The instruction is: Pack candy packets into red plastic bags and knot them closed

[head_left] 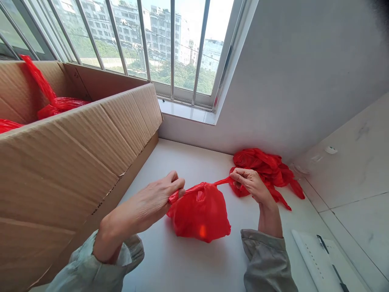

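A red plastic bag [200, 217] with something bulky inside rests on the white table [146, 247], between my two hands. My left hand [161, 194] is closed around one of its handles at the left. At the other side, my right hand [247, 182] pinches the second handle, which is drawn out taut and thin. The handles meet at the top of the bag in what looks like a twist or knot. What the bag contains is hidden.
A large open cardboard box [91, 150] on the left holds more red bags [60, 104]. Crumpled red bags [264, 164] lie against the wall behind my right hand. At the lower right are a white notebook [313, 259] and a black pen [332, 263]. A barred window [172, 48] is ahead.
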Tool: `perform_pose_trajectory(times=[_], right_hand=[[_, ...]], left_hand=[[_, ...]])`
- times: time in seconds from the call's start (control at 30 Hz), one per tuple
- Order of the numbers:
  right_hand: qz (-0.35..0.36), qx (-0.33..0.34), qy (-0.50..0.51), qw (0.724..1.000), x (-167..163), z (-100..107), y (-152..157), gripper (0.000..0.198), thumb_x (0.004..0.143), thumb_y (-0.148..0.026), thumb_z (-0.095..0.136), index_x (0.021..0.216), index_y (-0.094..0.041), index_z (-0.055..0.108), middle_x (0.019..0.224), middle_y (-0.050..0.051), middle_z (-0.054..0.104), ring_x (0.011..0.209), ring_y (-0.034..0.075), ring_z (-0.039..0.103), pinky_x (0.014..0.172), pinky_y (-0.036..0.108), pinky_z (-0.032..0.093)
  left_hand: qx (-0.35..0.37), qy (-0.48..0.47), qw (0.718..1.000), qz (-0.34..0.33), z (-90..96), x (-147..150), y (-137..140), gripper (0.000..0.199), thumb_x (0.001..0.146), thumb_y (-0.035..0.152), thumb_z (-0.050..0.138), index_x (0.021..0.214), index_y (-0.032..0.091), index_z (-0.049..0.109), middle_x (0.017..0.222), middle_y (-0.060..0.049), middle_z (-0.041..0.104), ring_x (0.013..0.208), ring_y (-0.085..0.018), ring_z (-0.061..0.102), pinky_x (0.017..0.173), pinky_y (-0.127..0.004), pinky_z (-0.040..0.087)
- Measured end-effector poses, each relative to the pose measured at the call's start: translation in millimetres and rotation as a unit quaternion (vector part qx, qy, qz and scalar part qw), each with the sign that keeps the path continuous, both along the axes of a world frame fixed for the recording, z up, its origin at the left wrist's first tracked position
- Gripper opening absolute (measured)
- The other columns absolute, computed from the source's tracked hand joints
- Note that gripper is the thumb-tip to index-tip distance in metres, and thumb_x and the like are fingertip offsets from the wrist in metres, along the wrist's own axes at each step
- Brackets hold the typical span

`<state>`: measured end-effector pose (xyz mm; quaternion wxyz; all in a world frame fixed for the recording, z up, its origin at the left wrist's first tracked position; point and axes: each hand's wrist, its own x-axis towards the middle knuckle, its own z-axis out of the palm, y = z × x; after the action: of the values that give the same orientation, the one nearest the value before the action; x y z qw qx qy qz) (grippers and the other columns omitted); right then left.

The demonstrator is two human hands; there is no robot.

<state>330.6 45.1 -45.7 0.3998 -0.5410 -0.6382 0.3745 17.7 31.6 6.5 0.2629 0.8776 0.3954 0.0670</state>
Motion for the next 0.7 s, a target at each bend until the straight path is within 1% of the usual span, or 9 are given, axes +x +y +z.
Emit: perform_pose_trajectory(times=[0.07, 0.13, 0.3, 0.4, 0.5, 0.6, 0.7], right_hand=[[-0.027, -0.004, 0.007, 1.000, 15, -13, 5, 0.048, 0.084, -0.058, 0.061, 0.060, -0.019, 0.051, 0.057, -0.004, 0.048, 0.055, 0.010, 0.042, 0.054, 0.024, 0.032], [-0.054, -0.006, 0.014, 0.998, 26, -22, 8, 0.048, 0.084, -0.059, 0.062, 0.060, -0.019, 0.051, 0.058, -0.003, 0.049, 0.056, 0.010, 0.043, 0.054, 0.024, 0.034], [-0.109, -0.002, 0.023, 0.994, 36, -33, 12, 0.047, 0.079, -0.061, 0.066, 0.062, -0.019, 0.054, 0.059, -0.002, 0.051, 0.058, 0.012, 0.046, 0.057, 0.024, 0.038], [-0.129, 0.007, 0.025, 0.991, 36, -35, 16, 0.048, 0.076, -0.064, 0.067, 0.062, -0.019, 0.056, 0.057, -0.002, 0.051, 0.057, 0.012, 0.046, 0.056, 0.024, 0.039], [-0.142, 0.017, 0.025, 0.989, 31, -33, 19, 0.051, 0.075, -0.066, 0.066, 0.060, -0.019, 0.056, 0.056, -0.002, 0.053, 0.055, 0.013, 0.047, 0.056, 0.025, 0.040], [-0.164, 0.030, 0.014, 0.986, 22, -29, 21, 0.050, 0.077, -0.065, 0.065, 0.060, -0.019, 0.057, 0.055, -0.001, 0.054, 0.054, 0.013, 0.048, 0.057, 0.025, 0.039], [-0.188, 0.043, 0.002, 0.981, 11, -28, 24, 0.049, 0.079, -0.063, 0.064, 0.058, -0.019, 0.056, 0.053, -0.002, 0.053, 0.053, 0.012, 0.046, 0.057, 0.025, 0.037]], left_hand=[[0.013, 0.022, 1.000, -0.001, -6.2, 0, 4, 0.023, 0.096, 0.014, 0.024, 0.076, 0.022, 0.027, 0.080, 0.000, 0.040, 0.068, -0.018, 0.037, 0.062, -0.029, 0.031], [0.010, 0.028, 1.000, 0.003, -9.8, 3, 6, 0.022, 0.096, 0.013, 0.024, 0.076, 0.023, 0.025, 0.072, 0.002, 0.038, 0.064, -0.018, 0.034, 0.057, -0.029, 0.026], [0.005, 0.055, 0.998, 0.019, -10.4, 6, 9, 0.019, 0.092, 0.010, 0.027, 0.079, 0.023, 0.028, 0.062, 0.003, 0.030, 0.057, -0.018, 0.028, 0.052, -0.030, 0.017], [-0.001, 0.070, 0.997, 0.026, -10.2, 4, 11, 0.019, 0.092, 0.010, 0.028, 0.078, 0.023, 0.028, 0.060, 0.003, 0.028, 0.054, -0.018, 0.026, 0.050, -0.030, 0.016], [-0.011, 0.080, 0.996, 0.035, -10.1, 0, 12, 0.019, 0.094, 0.014, 0.027, 0.076, 0.023, 0.029, 0.060, 0.003, 0.031, 0.053, -0.017, 0.030, 0.049, -0.030, 0.017], [-0.013, 0.084, 0.996, 0.036, -10.0, -2, 12, 0.020, 0.094, 0.016, 0.026, 0.075, 0.023, 0.029, 0.060, 0.003, 0.031, 0.052, -0.017, 0.031, 0.048, -0.030, 0.016], [-0.006, 0.081, 0.996, 0.030, -11.0, 0, 9, 0.021, 0.092, 0.014, 0.026, 0.074, 0.023, 0.027, 0.059, 0.003, 0.030, 0.053, -0.017, 0.032, 0.050, -0.031, 0.016]])
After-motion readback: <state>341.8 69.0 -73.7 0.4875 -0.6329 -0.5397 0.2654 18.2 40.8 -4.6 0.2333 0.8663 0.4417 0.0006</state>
